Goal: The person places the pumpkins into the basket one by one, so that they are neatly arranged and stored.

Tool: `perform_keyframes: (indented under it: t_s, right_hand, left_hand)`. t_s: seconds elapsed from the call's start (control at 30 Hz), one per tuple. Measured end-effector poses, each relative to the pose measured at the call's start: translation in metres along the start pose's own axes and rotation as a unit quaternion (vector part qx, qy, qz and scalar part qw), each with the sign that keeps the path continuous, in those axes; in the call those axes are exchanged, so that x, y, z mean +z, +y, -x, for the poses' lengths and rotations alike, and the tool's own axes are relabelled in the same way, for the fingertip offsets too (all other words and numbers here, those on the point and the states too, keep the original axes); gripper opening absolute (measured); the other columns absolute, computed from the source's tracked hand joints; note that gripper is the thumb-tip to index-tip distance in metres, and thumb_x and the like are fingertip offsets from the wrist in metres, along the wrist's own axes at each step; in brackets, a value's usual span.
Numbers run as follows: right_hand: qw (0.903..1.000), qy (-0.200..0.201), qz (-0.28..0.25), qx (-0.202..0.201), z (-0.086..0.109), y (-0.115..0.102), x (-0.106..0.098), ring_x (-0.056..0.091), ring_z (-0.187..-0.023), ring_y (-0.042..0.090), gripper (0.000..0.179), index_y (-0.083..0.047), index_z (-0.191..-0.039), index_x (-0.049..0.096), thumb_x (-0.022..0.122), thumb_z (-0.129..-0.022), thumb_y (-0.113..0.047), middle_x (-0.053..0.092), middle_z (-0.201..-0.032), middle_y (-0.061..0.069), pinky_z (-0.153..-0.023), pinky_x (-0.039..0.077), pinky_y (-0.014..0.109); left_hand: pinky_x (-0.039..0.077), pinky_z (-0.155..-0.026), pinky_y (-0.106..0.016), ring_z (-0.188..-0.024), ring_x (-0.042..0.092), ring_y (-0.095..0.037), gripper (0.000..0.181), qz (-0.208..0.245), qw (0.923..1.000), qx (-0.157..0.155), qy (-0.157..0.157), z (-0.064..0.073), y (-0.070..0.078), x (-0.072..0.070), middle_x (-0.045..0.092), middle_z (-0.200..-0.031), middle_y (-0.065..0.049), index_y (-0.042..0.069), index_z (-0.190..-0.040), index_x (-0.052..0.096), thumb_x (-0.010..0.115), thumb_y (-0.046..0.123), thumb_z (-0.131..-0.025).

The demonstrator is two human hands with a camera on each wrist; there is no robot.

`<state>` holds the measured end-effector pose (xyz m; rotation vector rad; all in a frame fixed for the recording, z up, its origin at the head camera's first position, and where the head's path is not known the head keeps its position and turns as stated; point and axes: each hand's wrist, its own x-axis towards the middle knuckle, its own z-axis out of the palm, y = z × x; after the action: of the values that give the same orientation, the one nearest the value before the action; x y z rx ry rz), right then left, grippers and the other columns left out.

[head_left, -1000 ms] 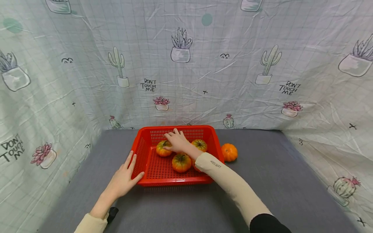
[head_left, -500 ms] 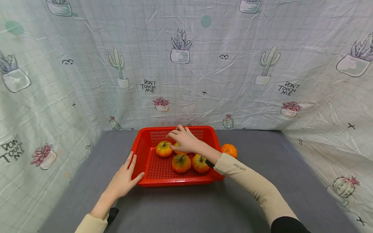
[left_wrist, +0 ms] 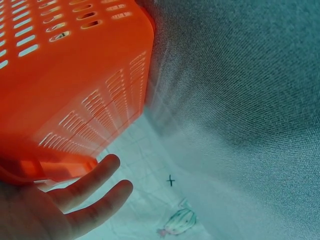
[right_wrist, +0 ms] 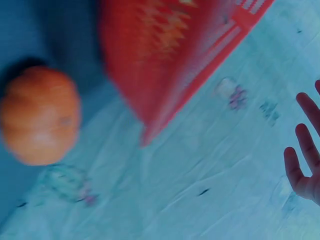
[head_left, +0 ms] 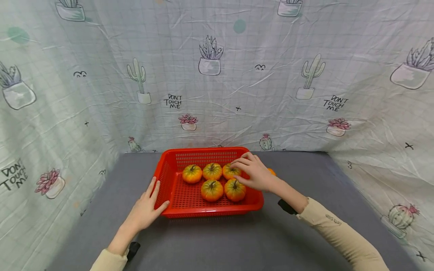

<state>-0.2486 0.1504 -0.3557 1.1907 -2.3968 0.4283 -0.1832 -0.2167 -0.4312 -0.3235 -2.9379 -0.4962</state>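
Note:
Several small orange-and-green pumpkins [head_left: 211,190] stand in two rows inside a red plastic basket [head_left: 210,211]. My left hand [head_left: 144,210] rests against the basket's left rim, fingers fairly straight. In the left wrist view, two fingers [left_wrist: 100,207] lie beside the basket's slotted wall [left_wrist: 60,75]. Over the basket's right side hangs my right hand [head_left: 254,173], fingers spread and loosely bent, holding nothing. It partly covers the pumpkins on that side. Outside the right wall sits another orange pumpkin [right_wrist: 40,116], mostly hidden behind my right hand in the head view.
A grey cloth-covered table [head_left: 217,244] lies under the basket. Behind and to both sides hangs a pale curtain [head_left: 230,86] printed with cacti and pots. The basket's back edge is close to the curtain.
My right hand has moved from above the back-left pumpkin to the basket's right side, uncovering the back-row pumpkins. My left hand stays at the left rim.

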Motion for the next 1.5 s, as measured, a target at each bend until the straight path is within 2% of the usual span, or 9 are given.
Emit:
perform_keyframes:
  t_s: [0.27, 0.43, 0.57, 0.77, 1.03, 1.2, 1.37, 1.5]
  right_hand:
    - [0.9969, 0.041, 0.000, 0.067, 0.052, 0.032, 0.002, 0.042, -0.091, 0.017, 0.029, -0.013, -0.105, 0.062, 0.067, -0.077, -0.017, 0.063, -0.103, 0.002, -0.073, 0.035, 0.037]
    - [0.9906, 0.040, 0.008, 0.131, 0.071, 0.054, 0.003, 0.044, -0.092, 0.021, 0.036, -0.009, -0.112, 0.058, 0.066, -0.078, -0.017, 0.061, -0.108, 0.009, -0.076, 0.037, 0.041]
    - [0.9860, 0.037, 0.026, 0.160, 0.082, 0.072, 0.009, 0.044, -0.093, 0.027, 0.044, -0.004, -0.116, 0.053, 0.067, -0.077, -0.016, 0.057, -0.113, 0.014, -0.075, 0.038, 0.044]
    - [0.9791, -0.001, 0.022, 0.202, 0.089, 0.092, 0.020, 0.043, -0.096, 0.034, 0.049, -0.001, -0.121, 0.049, 0.064, -0.079, -0.021, 0.053, -0.118, 0.020, -0.071, 0.038, 0.046]
    - [0.9517, -0.092, -0.007, 0.293, 0.087, 0.112, 0.039, 0.038, -0.106, 0.040, 0.052, 0.001, -0.129, 0.041, 0.048, -0.091, -0.033, 0.047, -0.126, 0.025, -0.079, 0.033, 0.054]
    - [0.9450, -0.129, -0.002, 0.301, 0.087, 0.119, 0.049, 0.040, -0.102, 0.039, 0.059, 0.001, -0.130, 0.040, 0.047, -0.090, -0.041, 0.050, -0.124, 0.025, -0.078, 0.034, 0.053]
    - [0.9447, -0.150, 0.003, 0.292, 0.088, 0.123, 0.056, 0.042, -0.099, 0.039, 0.064, 0.002, -0.130, 0.041, 0.048, -0.088, -0.046, 0.051, -0.122, 0.025, -0.076, 0.034, 0.052]
    - [0.9473, -0.148, -0.009, 0.284, 0.088, 0.123, 0.056, 0.042, -0.098, 0.037, 0.062, 0.002, -0.128, 0.044, 0.050, -0.087, -0.044, 0.053, -0.119, 0.023, -0.076, 0.035, 0.050]
  left_hand:
    - [0.037, -0.087, -0.060, -0.112, 0.043, -0.051, 0.081, -0.006, 1.0000, 0.002, 0.000, -0.001, -0.001, 0.002, 0.010, -0.150, -0.016, 0.000, -0.141, 0.020, 0.044, 0.053, -0.086]
    - [0.038, -0.085, -0.059, -0.111, 0.043, -0.051, 0.081, -0.006, 1.0000, 0.002, 0.002, 0.000, -0.001, 0.001, 0.010, -0.150, -0.017, -0.001, -0.141, 0.021, 0.045, 0.053, -0.086]
    - [0.039, -0.085, -0.059, -0.112, 0.043, -0.050, 0.080, -0.005, 1.0000, 0.002, 0.003, 0.001, -0.002, 0.001, 0.010, -0.150, -0.016, -0.001, -0.141, 0.021, 0.045, 0.053, -0.086]
    - [0.037, -0.086, -0.060, -0.112, 0.043, -0.051, 0.080, -0.003, 1.0000, 0.002, 0.002, 0.002, -0.002, 0.002, 0.010, -0.150, -0.016, -0.001, -0.141, 0.021, 0.044, 0.053, -0.086]
    - [0.035, -0.089, -0.061, -0.113, 0.042, -0.052, 0.079, -0.001, 1.0000, -0.002, 0.001, 0.001, 0.000, 0.002, 0.010, -0.150, -0.017, -0.001, -0.140, 0.021, 0.045, 0.051, -0.086]
    - [0.035, -0.088, -0.061, -0.112, 0.042, -0.051, 0.077, -0.001, 1.0000, 0.000, 0.003, 0.000, 0.000, 0.002, 0.011, -0.149, -0.017, -0.001, -0.140, 0.022, 0.049, 0.046, -0.086]
    - [0.036, -0.087, -0.061, -0.112, 0.042, -0.051, 0.076, -0.002, 1.0000, 0.000, 0.006, 0.000, 0.000, 0.003, 0.011, -0.149, -0.017, -0.002, -0.140, 0.022, 0.050, 0.044, -0.086]
    - [0.035, -0.089, -0.060, -0.113, 0.042, -0.051, 0.077, -0.002, 1.0000, 0.003, 0.008, 0.000, -0.002, 0.003, 0.011, -0.149, -0.018, -0.002, -0.140, 0.022, 0.049, 0.046, -0.086]
